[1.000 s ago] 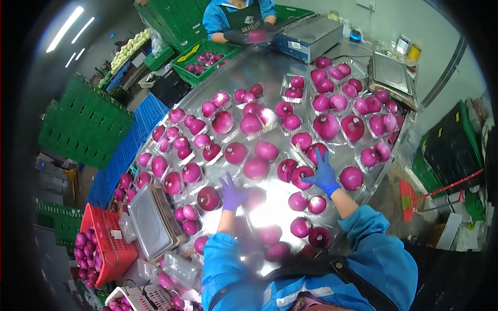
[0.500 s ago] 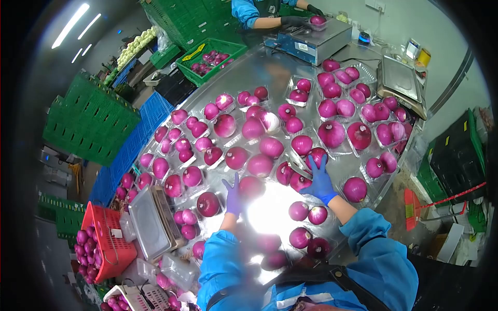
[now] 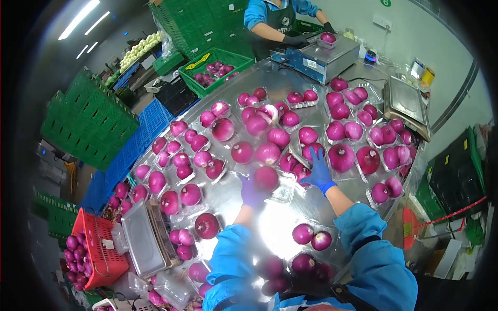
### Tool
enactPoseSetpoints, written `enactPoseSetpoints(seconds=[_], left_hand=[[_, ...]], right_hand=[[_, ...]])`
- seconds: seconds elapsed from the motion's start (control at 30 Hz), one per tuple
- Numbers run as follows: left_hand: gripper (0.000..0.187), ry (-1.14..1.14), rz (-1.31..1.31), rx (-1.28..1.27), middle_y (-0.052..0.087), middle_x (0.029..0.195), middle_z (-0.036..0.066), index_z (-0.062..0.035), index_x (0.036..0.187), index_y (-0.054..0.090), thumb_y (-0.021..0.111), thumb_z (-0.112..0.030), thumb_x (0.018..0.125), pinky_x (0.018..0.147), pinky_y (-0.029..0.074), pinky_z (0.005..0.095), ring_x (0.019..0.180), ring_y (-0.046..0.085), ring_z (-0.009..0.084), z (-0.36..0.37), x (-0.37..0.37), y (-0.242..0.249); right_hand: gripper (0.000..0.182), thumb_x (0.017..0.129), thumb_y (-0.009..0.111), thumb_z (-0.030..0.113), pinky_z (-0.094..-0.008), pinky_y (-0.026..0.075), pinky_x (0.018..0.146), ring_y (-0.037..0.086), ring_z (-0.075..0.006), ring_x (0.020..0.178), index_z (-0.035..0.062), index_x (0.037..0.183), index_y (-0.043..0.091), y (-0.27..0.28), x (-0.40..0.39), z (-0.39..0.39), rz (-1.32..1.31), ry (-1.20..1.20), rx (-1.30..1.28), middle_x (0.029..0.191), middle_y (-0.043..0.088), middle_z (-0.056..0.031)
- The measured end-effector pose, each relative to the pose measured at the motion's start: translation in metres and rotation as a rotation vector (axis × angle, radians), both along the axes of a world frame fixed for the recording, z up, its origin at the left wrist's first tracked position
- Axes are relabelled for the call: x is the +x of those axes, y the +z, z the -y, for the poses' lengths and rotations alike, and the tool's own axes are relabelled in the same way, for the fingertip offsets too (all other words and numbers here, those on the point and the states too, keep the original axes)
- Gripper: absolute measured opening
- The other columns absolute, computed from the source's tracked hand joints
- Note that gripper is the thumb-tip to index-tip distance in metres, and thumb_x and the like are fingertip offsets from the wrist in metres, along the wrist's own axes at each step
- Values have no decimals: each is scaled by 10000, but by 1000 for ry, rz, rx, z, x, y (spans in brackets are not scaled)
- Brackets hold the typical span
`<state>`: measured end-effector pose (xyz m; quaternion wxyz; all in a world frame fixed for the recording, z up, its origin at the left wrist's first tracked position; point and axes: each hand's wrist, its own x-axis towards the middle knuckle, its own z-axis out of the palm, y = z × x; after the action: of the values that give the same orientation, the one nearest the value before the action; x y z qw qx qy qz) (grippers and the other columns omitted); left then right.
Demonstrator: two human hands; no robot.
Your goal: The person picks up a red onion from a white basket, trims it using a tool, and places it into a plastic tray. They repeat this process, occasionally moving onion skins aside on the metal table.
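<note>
My left hand [image 3: 252, 192], in a blue glove and smeared by motion, is right against the lower left side of a red onion [image 3: 266, 178] in the middle of the steel table. My right hand [image 3: 318, 174], also gloved in blue, has its fingers spread over a clear tray of red onions [image 3: 288, 162]. Its fingertips overlap an onion [image 3: 312, 152] at the tray's right side. Below the two hands lies a bright glare patch. Two small onions [image 3: 303, 234] sit nearer to me, with more onions [image 3: 303, 263] below them.
Many onion-filled clear trays cover the steel table [image 3: 290, 78]. Scales stand at its left [image 3: 145, 238] and right [image 3: 406, 98]. Across it, a co-worker's gloved hands [image 3: 298, 40] are at a blue-sided machine [image 3: 332, 57]. A red basket [image 3: 106, 254] of onions stands at left.
The view has shifted a little. My left hand has moved right and up, in against the onion, which sits slightly farther right. My right hand stays over the same tray.
</note>
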<state>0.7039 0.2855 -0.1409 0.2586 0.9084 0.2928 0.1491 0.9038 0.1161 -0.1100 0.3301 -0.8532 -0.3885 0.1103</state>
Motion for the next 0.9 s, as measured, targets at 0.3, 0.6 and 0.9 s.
enactPoseSetpoints(seconds=[0.3, 0.6, 0.9], left_hand=[[1167, 416, -38, -235, -2, 1376, 368, -216, 1393, 124, 791, -504, 480, 1039, 296, 400, 1212, 351, 438, -23, 69, 47], [1301, 352, 234, -35, -60, 1380, 363, -139, 1418, 38, 794, -553, 444, 1041, 263, 437, 1246, 211, 523, -68, 86, 6], [889, -21, 271, -224, 274, 1411, 151, -42, 1379, 237, 747, -225, 674, 1063, 223, 362, 1316, 240, 276, -18, -150, 75]], right_hand=[[1000, 491, 779, 106, -398, 405, 934, 465, -378, 1128, 58, 1353, 274, -17, 85, -65, 81, -38, 213, 1221, 465, -242], [894, 545, 722, 62, -388, 476, 750, 590, -344, 855, 46, 1339, 311, -31, 116, -88, 196, -156, 226, 941, 591, -203], [569, 766, 684, 210, -303, 433, 844, 541, -173, 1029, 26, 1254, 456, 41, 9, 36, -386, 203, 307, 1209, 542, -98]])
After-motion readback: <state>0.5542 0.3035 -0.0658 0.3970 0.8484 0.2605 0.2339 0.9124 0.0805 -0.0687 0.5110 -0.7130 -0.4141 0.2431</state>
